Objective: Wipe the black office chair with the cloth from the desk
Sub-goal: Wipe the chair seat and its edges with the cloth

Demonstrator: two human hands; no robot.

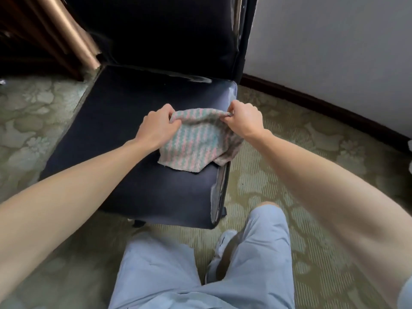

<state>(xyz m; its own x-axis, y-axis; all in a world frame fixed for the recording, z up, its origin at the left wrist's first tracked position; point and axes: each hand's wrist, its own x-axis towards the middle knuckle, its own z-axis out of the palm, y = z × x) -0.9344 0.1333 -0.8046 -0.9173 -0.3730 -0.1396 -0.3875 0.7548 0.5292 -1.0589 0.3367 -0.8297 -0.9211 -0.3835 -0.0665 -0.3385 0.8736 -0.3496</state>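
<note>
The black office chair [116,134] stands in front of me, its dark seat facing up and its backrest rising at the top of the view. A pink and green striped cloth [196,143] lies on the right part of the seat, with one corner hanging over the seat's right edge. My left hand [157,127] pinches the cloth's far left corner. My right hand [242,121] pinches its far right corner. The far edge is stretched between both hands and lifted a little off the seat.
A patterned green carpet [289,175] covers the floor. A white wall with a dark baseboard [312,101] runs at the right. Dark wooden furniture with a bronze-coloured leg [73,36] stands at the left, behind the chair. My legs in light trousers [178,275] stand close to the seat's front.
</note>
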